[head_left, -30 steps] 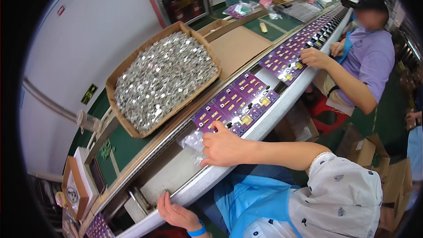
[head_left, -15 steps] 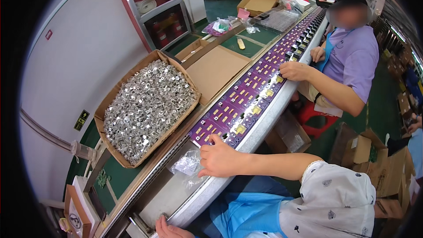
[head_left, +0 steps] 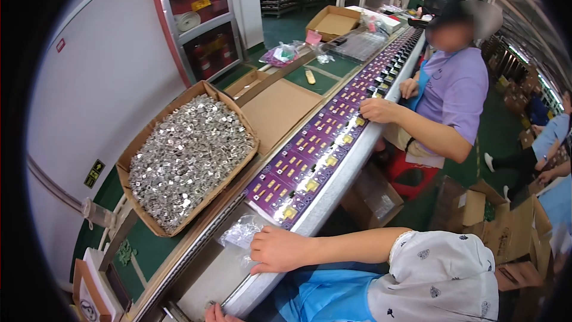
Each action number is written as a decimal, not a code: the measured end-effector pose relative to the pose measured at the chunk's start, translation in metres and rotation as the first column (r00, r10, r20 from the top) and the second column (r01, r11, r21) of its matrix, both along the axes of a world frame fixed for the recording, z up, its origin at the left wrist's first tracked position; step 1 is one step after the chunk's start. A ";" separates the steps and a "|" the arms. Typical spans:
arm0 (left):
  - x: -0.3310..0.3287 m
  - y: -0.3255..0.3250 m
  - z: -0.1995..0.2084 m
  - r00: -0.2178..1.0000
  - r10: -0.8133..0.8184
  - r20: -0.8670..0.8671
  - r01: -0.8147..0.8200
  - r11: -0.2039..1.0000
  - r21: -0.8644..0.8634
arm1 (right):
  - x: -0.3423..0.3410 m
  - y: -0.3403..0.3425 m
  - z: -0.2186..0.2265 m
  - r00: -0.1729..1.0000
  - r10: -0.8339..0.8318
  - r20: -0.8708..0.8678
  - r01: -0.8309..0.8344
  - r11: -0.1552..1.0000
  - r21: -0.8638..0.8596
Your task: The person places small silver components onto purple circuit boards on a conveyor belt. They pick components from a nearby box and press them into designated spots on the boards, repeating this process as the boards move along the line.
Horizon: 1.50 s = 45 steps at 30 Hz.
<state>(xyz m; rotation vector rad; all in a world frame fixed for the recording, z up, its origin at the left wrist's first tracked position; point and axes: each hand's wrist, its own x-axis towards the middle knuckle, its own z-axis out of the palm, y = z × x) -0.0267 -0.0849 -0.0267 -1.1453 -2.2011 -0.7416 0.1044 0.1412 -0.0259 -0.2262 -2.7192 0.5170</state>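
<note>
My right hand [head_left: 282, 250] is over the near rail beside a crumpled clear plastic bag [head_left: 241, 231]. Its fingers are loosely bent and apart from the thumb; nothing shows between them. Only the fingers of my left hand [head_left: 218, 315] show, at the lower edge by the rail, pinched at a small silvery piece that is barely visible. Beyond my right hand, a row of purple circuit boards [head_left: 274, 194] with yellow and black parts runs along the line. To their left stands a cardboard box [head_left: 134, 207] filled with small silver metal clips [head_left: 189, 156].
A co-worker in a purple shirt [head_left: 453, 89] has a hand [head_left: 378, 110] at the boards farther up. Flattened cardboard [head_left: 280, 107], a yellow-handled tool [head_left: 310, 76] and an open carton [head_left: 333, 22] lie along the far side. Cardboard boxes [head_left: 506, 226] stand on the floor at right.
The view has shifted slightly, moving the scene leftward. My right hand has drawn back from the nearest board toward the plastic bag, uncovering that board's end. My left hand shows less.
</note>
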 end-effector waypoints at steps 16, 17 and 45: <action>-0.004 0.005 -0.007 0.994 0.025 -0.103 -0.022 0.999 0.026 | -0.004 0.004 0.003 0.998 -0.008 0.058 0.016 0.991 -0.131; -0.003 0.005 -0.007 0.994 0.029 -0.102 -0.027 0.999 0.020 | -0.004 0.004 0.002 0.998 -0.006 0.061 0.015 0.990 -0.139; -0.016 -0.010 -0.035 0.998 0.066 -0.007 -0.065 0.998 0.022 | -0.013 0.013 0.014 0.992 0.021 0.125 0.000 0.986 -0.167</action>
